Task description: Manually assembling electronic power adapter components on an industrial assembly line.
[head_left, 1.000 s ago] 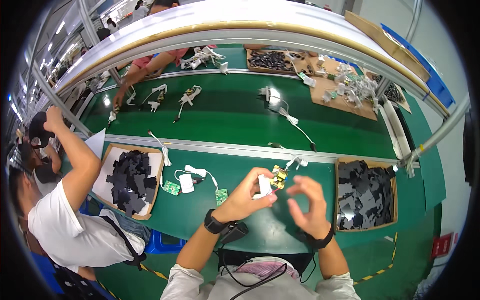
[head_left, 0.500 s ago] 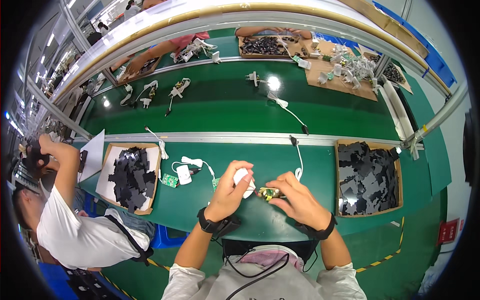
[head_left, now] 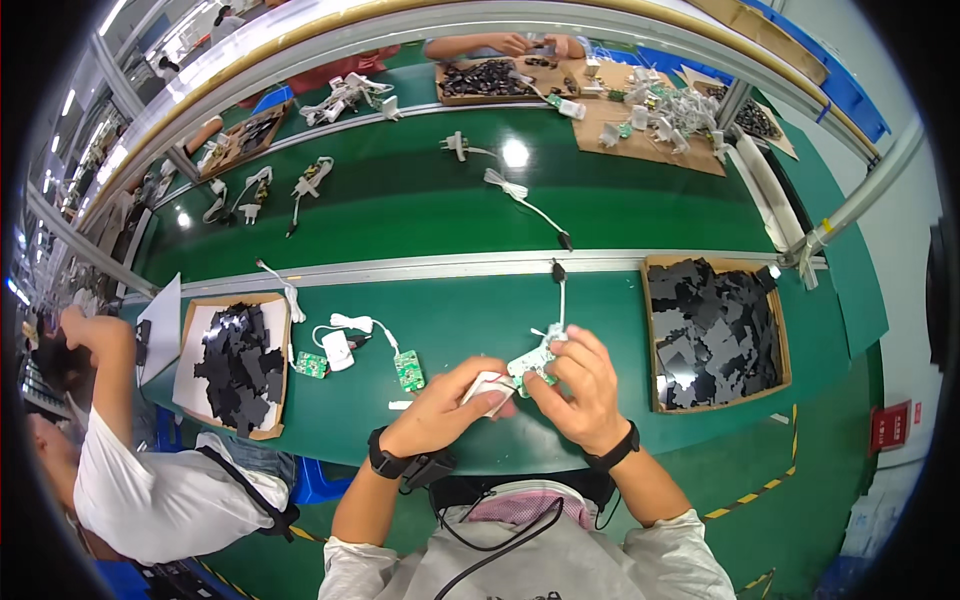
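Observation:
My left hand (head_left: 440,412) is closed around a small white plastic charger housing (head_left: 484,392), its opening toward my right hand. The fingers of my right hand (head_left: 582,395) pinch a circuit board (head_left: 535,366), its pale green underside up. Housing and board are very close together, and thin leads seem to run between them. A white cable (head_left: 561,300) with a black plug end reaches from beside the board toward the metal rail. Left of my hands lie a green circuit board (head_left: 409,370), a white charger housing (head_left: 338,350) with a coiled cable, and another green board (head_left: 312,366).
Cardboard trays of black sheet pieces stand at left (head_left: 188,368) and right (head_left: 655,385). A metal rail (head_left: 400,268) borders the green conveyor (head_left: 390,215), which carries corded chargers (head_left: 312,176). A co-worker (head_left: 170,480) sits at left; another person's hands (head_left: 515,44) work across the line.
My right hand has turned the board from its component side to its green underside. My left hand has lowered and tilted the housing. The whole view has shifted slightly.

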A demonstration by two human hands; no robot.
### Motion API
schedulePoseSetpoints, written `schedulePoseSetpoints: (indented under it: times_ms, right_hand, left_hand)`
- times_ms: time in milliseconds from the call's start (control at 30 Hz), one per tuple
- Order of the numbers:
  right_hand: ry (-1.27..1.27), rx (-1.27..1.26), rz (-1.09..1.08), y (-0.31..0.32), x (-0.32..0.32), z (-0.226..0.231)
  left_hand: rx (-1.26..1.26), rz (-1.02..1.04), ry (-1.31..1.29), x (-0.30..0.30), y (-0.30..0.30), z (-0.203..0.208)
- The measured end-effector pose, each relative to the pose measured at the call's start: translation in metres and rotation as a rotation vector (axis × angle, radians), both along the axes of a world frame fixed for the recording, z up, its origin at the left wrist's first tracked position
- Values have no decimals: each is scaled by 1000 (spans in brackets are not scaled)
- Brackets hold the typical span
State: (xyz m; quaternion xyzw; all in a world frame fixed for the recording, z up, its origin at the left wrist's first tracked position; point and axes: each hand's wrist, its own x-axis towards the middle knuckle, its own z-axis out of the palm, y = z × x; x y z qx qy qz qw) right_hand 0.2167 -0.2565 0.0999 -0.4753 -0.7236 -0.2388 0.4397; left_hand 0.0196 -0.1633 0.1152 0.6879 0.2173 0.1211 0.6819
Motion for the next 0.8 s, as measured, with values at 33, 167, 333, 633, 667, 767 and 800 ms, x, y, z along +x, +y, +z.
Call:
schedulePoseSetpoints:
  times_ms: [33, 167, 333, 633, 667, 767, 800]
  right_hand:
    - [-31, 9, -32, -1, 4, 1]
    - [8, -63, -79, -13, 6, -2]
    - [456, -306, 106, -36, 5, 24]
    - [17, -830, -766, -109, 125, -9]
    - [26, -800, -798, -114, 127, -18]
    - [60, -794, -800, -114, 132, -27]
    - [89, -815, -778, -112, 133, -26]
  left_hand:
    - [-50, -28, -18, 0, -3, -6]
    - [-316, -128, -94, 3, -24, 8]
    - [-361, -196, -459, -8, -33, 31]
    - [-266, 163, -586, -9, -4, 24]
    - [-223, 172, -485, 10, 5, 19]
    - [-182, 187, -355, 35, 22, -11]
    - [-184, 181, -326, 40, 25, -17]
